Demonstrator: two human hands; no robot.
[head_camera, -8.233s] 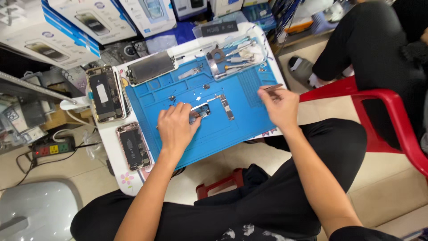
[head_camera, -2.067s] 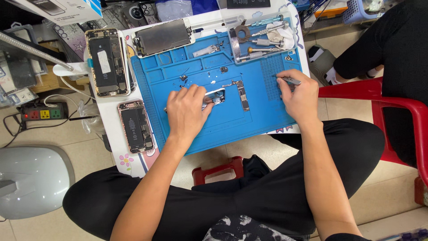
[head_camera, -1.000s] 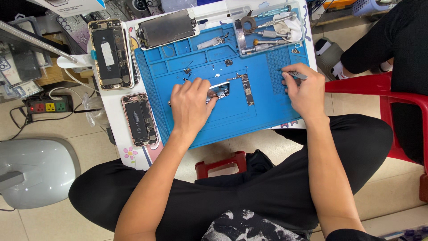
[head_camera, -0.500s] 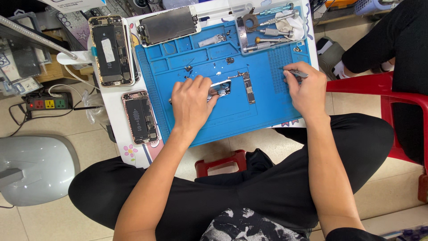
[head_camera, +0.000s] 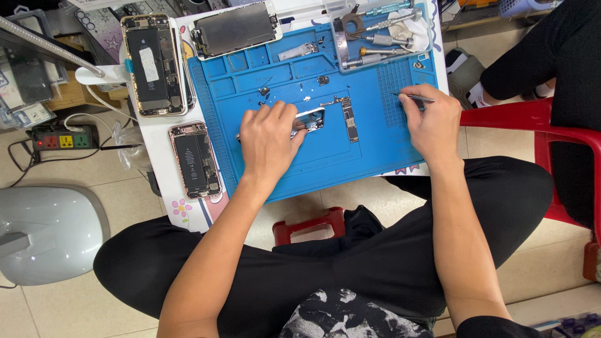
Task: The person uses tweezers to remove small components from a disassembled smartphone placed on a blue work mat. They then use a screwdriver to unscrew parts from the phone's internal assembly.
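On the blue mat (head_camera: 369,150): left hand (head_camera: 268,139) pressed flat over a small metal phone frame (head_camera: 311,119), fingers spread and curled on its edge, pinning it near the mat's middle. Right hand (head_camera: 431,122) closed narrow around thin metal tweezers (head_camera: 413,97), tips aimed left over the mat's ribbed grid area, apart from the frame.

Just beside the frame: a narrow dark logic board (head_camera: 349,119), lying loose. Above it, tiny screws and brackets (head_camera: 323,80) scattered on the mat (too small to tell apart).

Likely trouble from here, judged only from the layout:
- Loose screws flicked off by a sweeping wrist or sleeve; nothing walls them in where they sit.
- Logic board nudged or scraped by the tweezers' hard points, being bare and close to both hands.
- Frame skidding if the left palm lifts while being prodded; smooth metal on a soft surface.
- Whole board of work perched low near the knees, so a shifted leg could tip it.

Materials: mat looks rubbery and matte, moulded with shallow square pockets and ridges. Frame thin, bright, rectangular with an open centre. Tweezers slim, steel-grey, pointed.

Farther out: a tray of metal tools (head_camera: 382,37) at the top right, a detached dark screen (head_camera: 235,28) at the top, two opened phones (head_camera: 194,159) at the left showing black batteries, a power strip (head_camera: 59,139) on the tiled floor, a red plastic chair (head_camera: 532,119) at the right.
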